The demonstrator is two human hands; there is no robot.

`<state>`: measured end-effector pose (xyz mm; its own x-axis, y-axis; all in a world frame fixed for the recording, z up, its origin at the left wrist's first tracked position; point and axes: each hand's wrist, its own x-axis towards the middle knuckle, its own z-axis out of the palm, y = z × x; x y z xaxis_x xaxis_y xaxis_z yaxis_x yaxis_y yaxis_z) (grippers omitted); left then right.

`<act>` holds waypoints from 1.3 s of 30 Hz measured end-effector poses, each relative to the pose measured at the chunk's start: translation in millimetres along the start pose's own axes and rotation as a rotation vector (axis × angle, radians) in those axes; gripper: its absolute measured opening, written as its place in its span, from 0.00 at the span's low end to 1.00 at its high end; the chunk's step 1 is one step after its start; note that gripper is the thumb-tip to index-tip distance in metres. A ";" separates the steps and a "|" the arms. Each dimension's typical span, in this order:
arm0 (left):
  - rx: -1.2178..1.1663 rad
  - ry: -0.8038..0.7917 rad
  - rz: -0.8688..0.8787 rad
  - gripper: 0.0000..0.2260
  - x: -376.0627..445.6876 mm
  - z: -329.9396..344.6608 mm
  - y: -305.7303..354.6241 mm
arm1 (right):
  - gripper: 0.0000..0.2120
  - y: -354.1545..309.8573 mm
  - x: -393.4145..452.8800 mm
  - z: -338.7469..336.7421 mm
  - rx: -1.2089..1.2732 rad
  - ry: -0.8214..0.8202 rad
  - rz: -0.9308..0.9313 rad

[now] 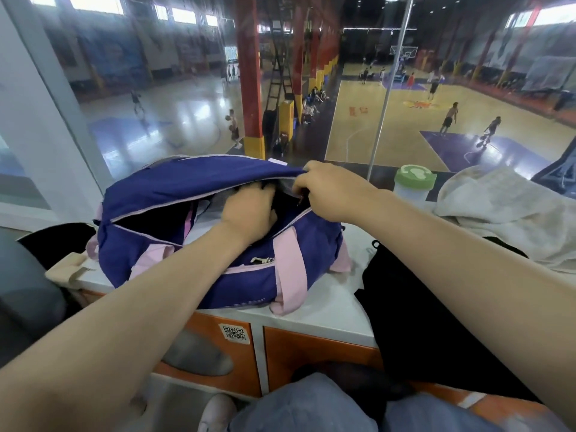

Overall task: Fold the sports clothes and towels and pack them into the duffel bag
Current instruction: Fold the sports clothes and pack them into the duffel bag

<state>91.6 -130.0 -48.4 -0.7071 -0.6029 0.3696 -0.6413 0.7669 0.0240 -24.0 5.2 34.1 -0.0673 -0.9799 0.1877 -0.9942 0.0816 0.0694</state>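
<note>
Fingers [299, 182] of right hand [330, 191] pinch duffel bag [174, 182] flap; left hand [249, 213] inside (fingers hidden); towel [505, 213], bottle [413, 182] beside.

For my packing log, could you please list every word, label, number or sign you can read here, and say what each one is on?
No text can be read.
QR code sticker on the orange locker door: a code pattern only, no readable words.
Orange marks on the court floor: too blurred to read.
Duffel bag, bottle and towel: no lettering visible.
</note>
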 end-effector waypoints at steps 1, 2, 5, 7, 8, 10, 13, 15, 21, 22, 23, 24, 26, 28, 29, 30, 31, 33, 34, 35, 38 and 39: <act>0.004 0.008 0.095 0.18 0.6 1.5 -0.4 | 0.17 -2.1 -1.2 0.9 -0.022 0.016 -0.005; -0.047 -0.001 0.162 0.18 0.9 3.6 -0.1 | 0.18 -4.9 -2.1 2.2 -0.037 0.032 -0.007; -0.261 -0.149 0.116 0.33 0.4 10.1 5.0 | 0.18 -10.5 -0.5 6.9 -0.066 0.082 0.008; -0.248 -0.259 0.081 0.39 -4.0 20.4 11.5 | 0.20 -11.4 1.7 10.2 -0.054 0.095 0.028; -0.218 -0.295 0.059 0.40 -6.9 24.3 15.6 | 0.21 -11.9 2.7 12.1 -0.044 0.094 0.035; -0.172 -0.331 0.022 0.36 -9.4 27.4 22.3 | 0.25 -12.8 3.8 16.6 -0.035 0.090 0.048; -0.149 -0.385 0.029 0.28 -7.7 22.5 25.4 | 0.28 -11.1 1.7 21.1 0.007 0.093 0.072; -0.196 -0.420 0.025 0.27 -7.1 18.7 21.0 | 0.31 -8.2 -3.2 21.5 0.056 0.090 0.078; -0.444 -0.370 -0.091 0.25 -35.1 -9.2 11.5 | 0.32 -9.2 -22.6 20.4 0.155 0.106 0.093; -0.488 -0.329 -0.099 0.24 -43.7 -17.2 12.6 | 0.31 -9.9 -26.0 20.6 0.171 0.111 0.098; -0.515 -0.282 -0.095 0.23 -52.9 -25.9 14.9 | 0.30 -10.4 -29.8 20.5 0.186 0.117 0.107; -0.537 -0.233 -0.086 0.22 -62.5 -34.1 18.7 | 0.29 -11.0 -34.7 21.0 0.199 0.122 0.116; -0.588 -0.107 -0.068 0.19 -79.4 -47.0 28.4 | 0.28 -11.1 -46.9 22.2 0.227 0.142 0.135; -0.623 0.076 -0.028 0.16 -94.4 -56.1 42.1 | 0.27 -10.0 -62.5 23.1 0.268 0.176 0.156; -0.643 0.160 0.002 0.14 -100.0 -59.4 50.2 | 0.27 -8.5 -71.2 22.9 0.283 0.197 0.173; -0.666 0.217 0.026 0.13 -105.0 -61.8 59.0 | 0.26 -6.6 -81.0 22.1 0.293 0.216 0.198; -0.689 0.250 0.042 0.13 -109.2 -63.5 69.0 | 0.25 -4.1 -91.6 21.3 0.302 0.229 0.232; -0.724 0.259 0.062 0.13 -115.5 -63.8 91.0 | 0.22 1.7 -116.9 21.3 0.335 0.245 0.298; -0.738 0.256 0.083 0.13 -117.7 -63.5 103.2 | 0.21 5.0 -131.2 22.7 0.355 0.255 0.325; -0.759 0.242 0.105 0.14 -118.8 -61.6 114.7 | 0.21 8.3 -145.2 24.7 0.371 0.266 0.354; -0.834 0.039 0.065 0.16 -119.1 -53.3 148.0 | 0.19 19.9 -183.1 34.2 0.387 0.262 0.456; -0.833 -0.077 0.015 0.18 -118.3 -50.5 158.5 | 0.19 24.4 -194.0 38.5 0.385 0.254 0.487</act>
<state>88.7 73.9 -41.4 -0.7517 -0.5813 0.3114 -0.2232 0.6686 0.7094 -38.4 190.2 -38.2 -0.5413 -0.7703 0.3371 -0.8170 0.3870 -0.4275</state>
